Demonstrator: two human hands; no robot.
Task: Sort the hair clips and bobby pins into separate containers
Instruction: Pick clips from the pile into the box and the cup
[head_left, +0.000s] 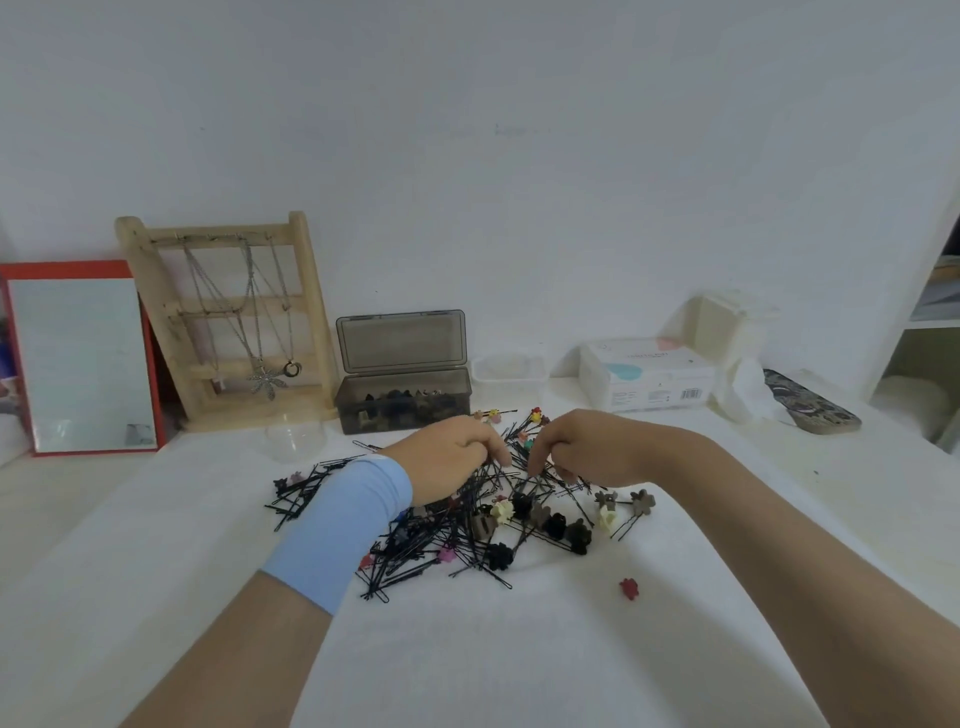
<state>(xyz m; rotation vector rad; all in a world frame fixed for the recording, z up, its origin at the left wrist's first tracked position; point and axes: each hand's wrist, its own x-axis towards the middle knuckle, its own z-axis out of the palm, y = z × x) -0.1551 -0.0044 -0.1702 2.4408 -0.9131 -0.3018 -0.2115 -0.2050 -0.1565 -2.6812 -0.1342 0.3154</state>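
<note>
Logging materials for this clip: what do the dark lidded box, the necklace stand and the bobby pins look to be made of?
Dark lidded box: smoky translucent plastic, glossy; the clips inside show through its wall.
Necklace stand: pale, unfinished-looking wood, matt; grain too blurred to tell.
Bobby pins: probably thin metal wire with a black coating, judging by their slim bent shape.

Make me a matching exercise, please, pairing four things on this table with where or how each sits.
Things:
1. mirror
2. smoky box
3. red clip
4. tissue pack

Descriptions:
A. alone on the cloth, nearest the camera
B. far left, red frame
C. lid open, clips inside
D. white, back right

Pairs: 1-B, 2-C, 3-A, 4-D
</note>
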